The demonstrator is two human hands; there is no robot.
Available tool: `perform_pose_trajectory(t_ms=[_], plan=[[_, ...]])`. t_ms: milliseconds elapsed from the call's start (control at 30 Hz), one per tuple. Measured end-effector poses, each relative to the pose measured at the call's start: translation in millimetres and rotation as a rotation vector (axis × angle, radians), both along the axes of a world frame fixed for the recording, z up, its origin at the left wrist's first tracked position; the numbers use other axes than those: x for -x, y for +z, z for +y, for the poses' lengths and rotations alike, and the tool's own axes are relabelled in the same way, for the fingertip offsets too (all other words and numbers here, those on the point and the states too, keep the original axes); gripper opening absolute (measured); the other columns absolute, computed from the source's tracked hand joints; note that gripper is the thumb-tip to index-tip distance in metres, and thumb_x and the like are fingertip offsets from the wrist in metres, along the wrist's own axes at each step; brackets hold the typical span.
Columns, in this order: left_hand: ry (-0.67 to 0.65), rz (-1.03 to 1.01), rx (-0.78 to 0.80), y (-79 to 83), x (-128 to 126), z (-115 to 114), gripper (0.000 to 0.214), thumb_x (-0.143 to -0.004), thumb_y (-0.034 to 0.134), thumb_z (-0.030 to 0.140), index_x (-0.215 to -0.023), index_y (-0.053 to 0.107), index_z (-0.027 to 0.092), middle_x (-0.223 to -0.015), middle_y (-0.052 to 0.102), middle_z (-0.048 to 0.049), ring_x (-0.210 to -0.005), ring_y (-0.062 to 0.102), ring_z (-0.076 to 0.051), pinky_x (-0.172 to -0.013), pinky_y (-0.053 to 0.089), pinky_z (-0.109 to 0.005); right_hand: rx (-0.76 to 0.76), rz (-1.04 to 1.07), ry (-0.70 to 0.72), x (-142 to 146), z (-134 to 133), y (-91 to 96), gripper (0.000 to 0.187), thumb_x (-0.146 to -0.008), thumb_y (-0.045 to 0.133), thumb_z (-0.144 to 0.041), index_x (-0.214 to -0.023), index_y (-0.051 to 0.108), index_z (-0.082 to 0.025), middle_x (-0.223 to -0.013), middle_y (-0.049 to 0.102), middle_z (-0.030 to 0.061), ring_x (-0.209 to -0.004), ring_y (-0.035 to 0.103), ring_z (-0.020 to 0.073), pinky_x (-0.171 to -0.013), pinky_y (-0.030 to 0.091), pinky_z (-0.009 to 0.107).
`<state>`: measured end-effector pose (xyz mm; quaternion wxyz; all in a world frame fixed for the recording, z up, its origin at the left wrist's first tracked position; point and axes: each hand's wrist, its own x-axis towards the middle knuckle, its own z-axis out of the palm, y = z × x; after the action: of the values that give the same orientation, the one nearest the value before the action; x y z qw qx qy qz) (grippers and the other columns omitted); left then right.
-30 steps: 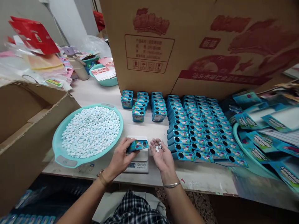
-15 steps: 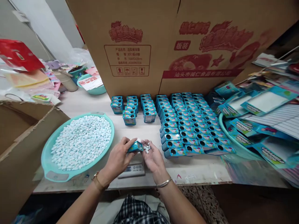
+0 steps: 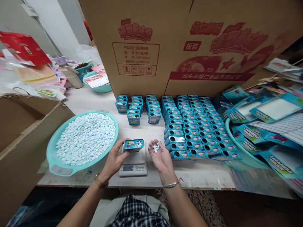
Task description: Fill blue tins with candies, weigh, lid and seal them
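My left hand [image 3: 117, 160] grips a small blue candy box [image 3: 133, 144] by its left side, over the white digital scale [image 3: 133, 169]. Pale sweets show in the round hole in the box's top face. Palm up, to the right of the scale, my right hand [image 3: 163, 160] cups a few small white candies [image 3: 156, 148], its fingers loosely curved. On the left stands a wide turquoise basin [image 3: 116, 132] heaped with the same pale candies [image 3: 86, 138]. Whether the box touches the scale plate, I cannot tell.
Rows of blue candy boxes [image 3: 195, 130] stand to the right, with shorter rows [image 3: 133, 118] behind the scale. A large printed carton [image 3: 142, 82] backs the table. Flat blue packages [image 3: 276, 107] pile up at far right. An open carton [image 3: 35, 135] is at left.
The box has tipped back from the right palm to level, its holed face now up. My hands have moved apart, and the candies stay in the right palm.
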<state>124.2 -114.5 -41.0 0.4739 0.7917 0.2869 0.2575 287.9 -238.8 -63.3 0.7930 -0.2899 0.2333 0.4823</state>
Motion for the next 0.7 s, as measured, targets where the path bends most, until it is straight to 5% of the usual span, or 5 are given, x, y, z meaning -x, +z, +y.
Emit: perform_pose_trajectory(t_ms=[100, 200, 367, 533, 700], plan=[[0.053, -0.048, 0.155, -30.0, 7.8, 3.5, 0.039, -0.081, 0.07, 0.033, -0.116, 0.061, 0.019, -0.118, 0.065, -0.0073, -0.113, 0.06, -0.024, -0.103, 0.045, -0.04, 0.018, -0.022, 0.002, -3.9, -3.2, -4.3, 0.012, -0.093, 0.051, -0.018, -0.089, 0.063, -0.016, -0.074, 0.065, 0.0008, -0.065, 0.063, 0.0102, -0.06, 0.055, 0.022], [0.052, -0.068, 0.216, -38.6, 14.1, 2.6, 0.044, -0.08, 0.071, 0.031, -0.12, 0.06, 0.018, -0.125, 0.064, -0.0102, -0.119, 0.058, -0.026, -0.108, 0.042, -0.043, 0.015, -0.033, 0.031, -6.3, -5.0, -7.7, 0.014, -0.093, 0.049, -0.019, -0.092, 0.062, -0.016, -0.07, 0.06, -0.0012, -0.059, 0.057, 0.0084, -0.056, 0.051, 0.02], [0.055, -0.138, 0.223, -8.1, 34.7, -8.2, 0.071, -0.083, 0.069, 0.027, -0.146, 0.037, 0.023, -0.147, 0.048, -0.0125, -0.137, 0.044, -0.025, -0.116, 0.034, -0.046, -0.029, -0.087, 0.09, -8.2, -8.7, -12.5, 0.008, -0.09, 0.054, -0.019, -0.092, 0.062, -0.017, -0.067, 0.053, -0.0048, -0.055, 0.051, 0.0065, -0.054, 0.047, 0.018], [0.308, -0.288, 0.199, 18.6, 69.7, -19.1, 0.051, -0.086, 0.066, 0.027, -0.134, 0.05, 0.02, -0.132, 0.061, -0.0131, -0.124, 0.057, -0.025, -0.109, 0.044, -0.045, -0.036, -0.146, 0.133, -7.8, -13.0, -17.3, 0.007, -0.086, 0.062, -0.02, -0.092, 0.06, -0.018, -0.059, 0.044, -0.0089, -0.047, 0.042, 0.0049, -0.047, 0.039, 0.016], [0.491, -0.284, 0.256, 16.7, 99.7, -25.2, 0.04, -0.086, 0.066, 0.029, -0.124, 0.059, 0.018, -0.113, 0.07, -0.0098, -0.11, 0.065, -0.023, -0.102, 0.05, -0.04, -0.017, -0.158, 0.143, -6.6, -13.0, -14.7, 0.008, -0.085, 0.058, -0.017, -0.094, 0.06, -0.016, -0.057, 0.042, -0.0091, -0.046, 0.04, 0.0051, -0.045, 0.036, 0.016]])
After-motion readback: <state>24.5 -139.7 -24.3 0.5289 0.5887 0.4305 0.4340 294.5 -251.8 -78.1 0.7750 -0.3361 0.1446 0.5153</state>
